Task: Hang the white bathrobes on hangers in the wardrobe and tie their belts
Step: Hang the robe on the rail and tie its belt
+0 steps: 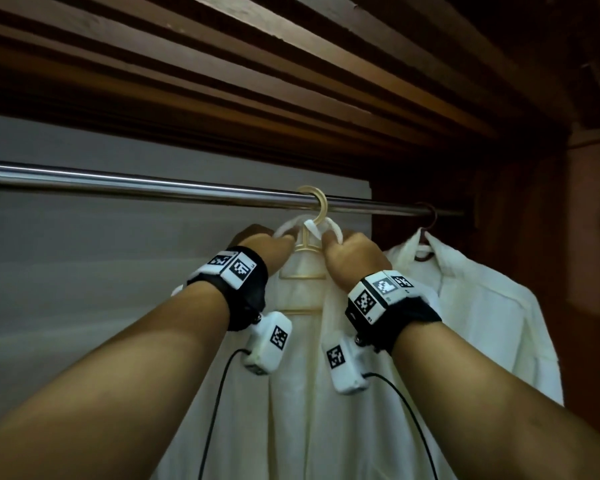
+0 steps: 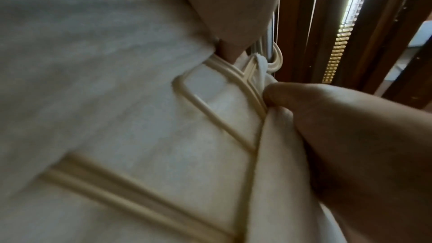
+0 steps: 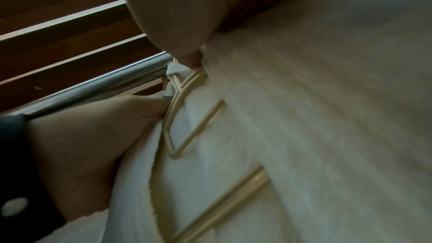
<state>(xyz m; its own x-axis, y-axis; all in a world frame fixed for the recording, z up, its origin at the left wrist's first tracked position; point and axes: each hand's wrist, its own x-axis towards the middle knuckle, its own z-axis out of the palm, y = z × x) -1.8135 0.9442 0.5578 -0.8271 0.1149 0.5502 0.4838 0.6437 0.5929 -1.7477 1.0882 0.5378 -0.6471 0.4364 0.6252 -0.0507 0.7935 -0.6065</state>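
So both hands are up at the neck of the bathrobe (image 1: 302, 358), which is already on its cream hanger (image 1: 314, 216), and the hanger's hook is over the metal rail (image 1: 153, 183) inside the wardrobe. My left hand (image 1: 269, 249) has its grip pinched on the collar just left of the hook, and my right hand (image 1: 352, 256) is doing the same just right of it, fingers curled round the rolled white edge. I'd guess they're placed like that to tug the collar snug around the hanger's neck so the robe sits centred and doesn't slide off one shoulder; gripping both sides at once keeps the pull even. In the left wrist view the thumb (image 2: 292, 95) presses cloth against the hanger's sloped arm, and there's a little white loop right at the base of the hook, maybe the robe's hanging loop, hard to say with the blur. Orientation-wise, the robe's long axis runs straight down from the rail, collar at the top, open front facing me, hem out of view below. The hanger's arms run roughly along the rail. A second robe (image 1: 482, 306) hangs to the right on a dark hanger (image 1: 430, 220), near but not touching as far as I can tell. No belt visible on either, so tying seems to be ahead.
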